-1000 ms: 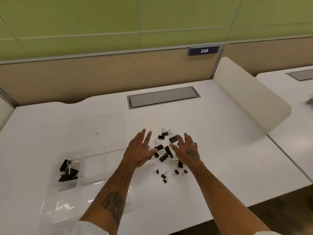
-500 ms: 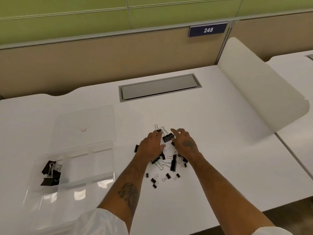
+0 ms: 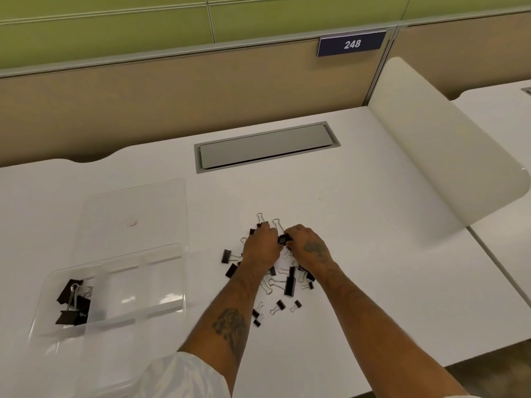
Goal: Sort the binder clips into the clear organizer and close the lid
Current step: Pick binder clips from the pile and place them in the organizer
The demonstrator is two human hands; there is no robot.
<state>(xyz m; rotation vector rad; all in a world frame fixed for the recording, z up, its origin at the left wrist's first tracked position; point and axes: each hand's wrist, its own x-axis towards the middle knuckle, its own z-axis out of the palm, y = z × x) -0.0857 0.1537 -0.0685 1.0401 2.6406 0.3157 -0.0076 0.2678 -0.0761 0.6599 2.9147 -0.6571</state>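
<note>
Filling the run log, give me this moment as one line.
stage: gathering clips | left hand: on pile | right hand: pinching black clip | organizer: lid open, large clips in left compartment

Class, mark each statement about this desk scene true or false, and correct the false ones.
1. The organizer's lid is open. True.
2. Binder clips already lie in the leftmost compartment of the clear organizer. True.
3. Both hands are over the organizer. False: the left hand and right hand are on the loose clip pile, to the organizer's right.
4. All loose clips are the same size. False: small ones lie nearer the person, larger ones in the pile.
5. The sign reads 248. True.
</note>
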